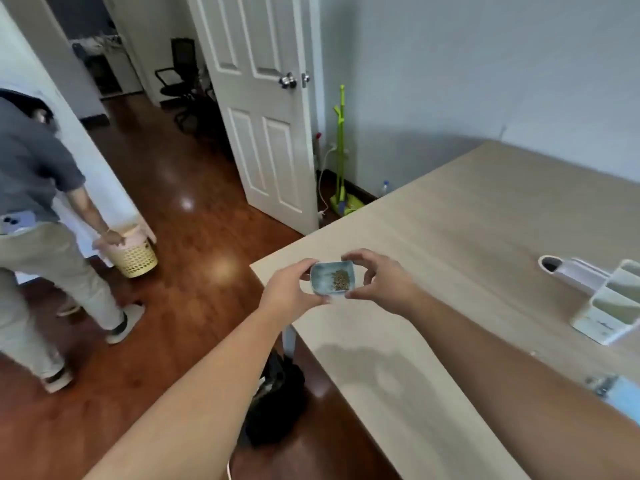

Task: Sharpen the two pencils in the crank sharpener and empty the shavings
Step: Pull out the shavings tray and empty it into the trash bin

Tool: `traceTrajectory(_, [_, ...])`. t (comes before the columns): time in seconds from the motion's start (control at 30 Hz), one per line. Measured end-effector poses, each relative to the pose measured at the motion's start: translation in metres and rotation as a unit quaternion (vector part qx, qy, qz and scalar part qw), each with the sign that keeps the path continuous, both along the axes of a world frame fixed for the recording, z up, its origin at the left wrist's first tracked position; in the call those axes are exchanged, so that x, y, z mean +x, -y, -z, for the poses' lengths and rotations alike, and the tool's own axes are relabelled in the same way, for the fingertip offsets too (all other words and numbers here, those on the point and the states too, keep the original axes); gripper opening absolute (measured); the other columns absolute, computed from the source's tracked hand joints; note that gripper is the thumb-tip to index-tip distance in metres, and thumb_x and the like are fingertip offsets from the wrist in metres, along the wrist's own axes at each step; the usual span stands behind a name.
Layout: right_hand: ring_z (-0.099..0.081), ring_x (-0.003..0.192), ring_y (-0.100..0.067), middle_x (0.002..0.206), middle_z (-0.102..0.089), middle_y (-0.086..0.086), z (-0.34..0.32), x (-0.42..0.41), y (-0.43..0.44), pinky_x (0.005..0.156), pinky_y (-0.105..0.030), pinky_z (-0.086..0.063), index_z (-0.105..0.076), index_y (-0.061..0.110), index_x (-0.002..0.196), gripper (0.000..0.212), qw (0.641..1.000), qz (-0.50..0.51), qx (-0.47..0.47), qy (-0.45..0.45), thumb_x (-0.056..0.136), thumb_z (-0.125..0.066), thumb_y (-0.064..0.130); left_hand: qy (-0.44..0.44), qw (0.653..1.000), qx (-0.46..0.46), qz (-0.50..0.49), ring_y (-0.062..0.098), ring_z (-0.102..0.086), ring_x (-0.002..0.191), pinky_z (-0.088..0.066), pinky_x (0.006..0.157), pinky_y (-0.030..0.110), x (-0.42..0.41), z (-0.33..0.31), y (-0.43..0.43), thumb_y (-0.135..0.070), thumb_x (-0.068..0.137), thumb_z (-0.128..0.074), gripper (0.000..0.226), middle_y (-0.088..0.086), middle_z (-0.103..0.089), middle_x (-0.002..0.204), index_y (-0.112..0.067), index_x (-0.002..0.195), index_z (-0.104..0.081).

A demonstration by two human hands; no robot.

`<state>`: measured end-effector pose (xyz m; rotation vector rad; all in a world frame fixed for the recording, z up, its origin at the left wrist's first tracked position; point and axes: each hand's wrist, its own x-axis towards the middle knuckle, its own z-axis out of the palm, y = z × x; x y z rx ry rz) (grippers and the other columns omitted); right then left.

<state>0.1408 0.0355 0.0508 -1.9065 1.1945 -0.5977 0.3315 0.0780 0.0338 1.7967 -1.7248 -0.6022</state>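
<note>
A small pale blue shavings drawer is held level above the near left corner of the table, between both hands. A little heap of brown shavings lies inside it. My left hand grips its left end and my right hand pinches its right end. Part of the blue crank sharpener with its metal clamp shows at the table's right edge, cut off by the frame. No pencils are visible.
The beige table carries a white desk organiser at the right. On the wooden floor to the left, a person in a grey shirt bends over a yellow basket bin. A black bag sits under the table corner. A white door stands open.
</note>
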Motion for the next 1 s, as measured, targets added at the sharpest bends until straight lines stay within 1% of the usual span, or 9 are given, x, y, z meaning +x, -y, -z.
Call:
traceTrajectory(0.07, [-0.055, 0.086, -0.014, 0.124, -0.059, 0.011, 0.008, 0.054, 0.001, 0.071, -0.018, -0.046, -0.052, 0.029, 0.126, 0.062, 0.999, -0.042, 0.019, 0.002, 0.071, -0.08, 0.02, 0.0, 0.999, 0.002, -0.042, 0.01, -0.063, 0.1, -0.051, 0.092, 0.035, 0.053, 0.005, -0.015, -0.029, 0.06, -0.09, 0.064, -0.01, -0.07, 0.109, -0.025, 0.118, -0.063])
traceTrajectory(0.17, [-0.059, 0.107, -0.019, 0.131, -0.056, 0.005, 0.028, 0.14, 0.004, 0.082, -0.024, -0.049, -0.048, 0.024, 0.131, 0.052, 0.986, -0.078, 0.13, 0.062, 0.083, -0.068, 0.026, -0.012, 0.995, 0.015, -0.094, 0.004, -0.064, 0.096, -0.051, 0.093, 0.032, 0.136, 0.014, -0.034, -0.026, 0.058, -0.09, 0.06, -0.019, -0.069, 0.102, -0.03, 0.113, -0.065])
traceTrajectory(0.27, [-0.062, 0.099, -0.014, 0.123, -0.064, -0.004, 0.046, 0.212, 0.003, 0.071, -0.022, -0.05, -0.053, 0.02, 0.129, 0.035, 0.96, -0.073, 0.255, 0.094, 0.095, -0.051, 0.025, -0.023, 0.993, 0.039, -0.112, 0.006, -0.063, 0.099, -0.049, 0.095, 0.032, 0.201, 0.028, -0.048, -0.022, 0.058, -0.09, 0.059, -0.022, -0.065, 0.1, -0.029, 0.111, -0.066])
traceTrajectory(0.37, [-0.064, 0.088, -0.012, 0.107, -0.067, -0.002, 0.073, 0.269, 0.001, 0.071, -0.022, -0.053, -0.055, 0.022, 0.124, 0.028, 0.929, -0.11, 0.337, 0.105, 0.097, -0.047, 0.021, -0.034, 0.987, 0.071, -0.138, 0.007, -0.06, 0.104, -0.046, 0.097, 0.027, 0.249, 0.056, -0.057, -0.023, 0.058, -0.09, 0.062, -0.017, -0.065, 0.108, -0.026, 0.115, -0.066])
traceTrajectory(0.5, [-0.066, 0.096, -0.014, 0.116, -0.065, -0.006, 0.118, 0.306, 0.004, 0.073, -0.019, -0.056, -0.054, 0.022, 0.123, 0.028, 0.902, -0.122, 0.406, 0.087, 0.096, -0.049, 0.016, -0.047, 0.977, 0.131, -0.161, 0.011, -0.06, 0.106, -0.047, 0.095, 0.031, 0.28, 0.109, -0.062, -0.03, 0.057, -0.089, 0.064, -0.008, -0.066, 0.113, -0.029, 0.116, -0.063])
traceTrajectory(0.63, [-0.067, 0.094, -0.016, 0.118, -0.063, -0.01, 0.188, 0.321, 0.011, 0.075, -0.02, -0.057, -0.052, 0.013, 0.128, 0.033, 0.879, -0.092, 0.464, 0.057, 0.095, -0.049, 0.01, -0.073, 0.959, 0.193, -0.195, 0.014, -0.06, 0.105, -0.047, 0.092, 0.03, 0.288, 0.182, -0.067, -0.029, 0.061, -0.086, 0.062, -0.004, -0.064, 0.113, -0.025, 0.117, -0.06])
traceTrajectory(0.73, [-0.063, 0.104, -0.028, 0.115, -0.06, -0.016, 0.251, 0.323, 0.014, 0.087, -0.031, -0.051, -0.047, 0.003, 0.131, 0.036, 0.881, -0.028, 0.471, 0.012, 0.095, -0.05, 0.008, -0.075, 0.934, 0.268, -0.223, 0.019, -0.058, 0.115, -0.047, 0.099, 0.035, 0.283, 0.252, -0.082, -0.029, 0.073, -0.078, 0.061, 0.001, -0.059, 0.125, -0.02, 0.128, -0.053])
traceTrajectory(0.83, [-0.059, 0.1, -0.027, 0.111, -0.059, -0.016, 0.319, 0.326, 0.021, 0.089, -0.036, -0.049, -0.049, -0.003, 0.127, 0.036, 0.898, 0.031, 0.435, -0.052, 0.093, -0.054, 0.007, -0.063, 0.909, 0.345, -0.226, 0.024, -0.051, 0.125, -0.043, 0.103, 0.036, 0.277, 0.324, -0.096, -0.03, 0.083, -0.068, 0.058, 0.007, -0.054, 0.133, -0.016, 0.135, -0.046])
traceTrajectory(1.0, [-0.063, 0.093, -0.025, 0.108, -0.068, -0.01, 0.419, 0.339, 0.027, 0.089, -0.039, -0.052, -0.06, 0.006, 0.11, 0.031, 0.941, -0.035, 0.269, -0.201, 0.08, -0.07, 0.01, -0.028, 0.882, 0.436, -0.177, 0.027, -0.037, 0.139, -0.034, 0.109, 0.038, 0.269, 0.411, -0.096, -0.038, 0.09, -0.06, 0.076, 0.008, -0.035, 0.153, -0.011, 0.15, -0.022])
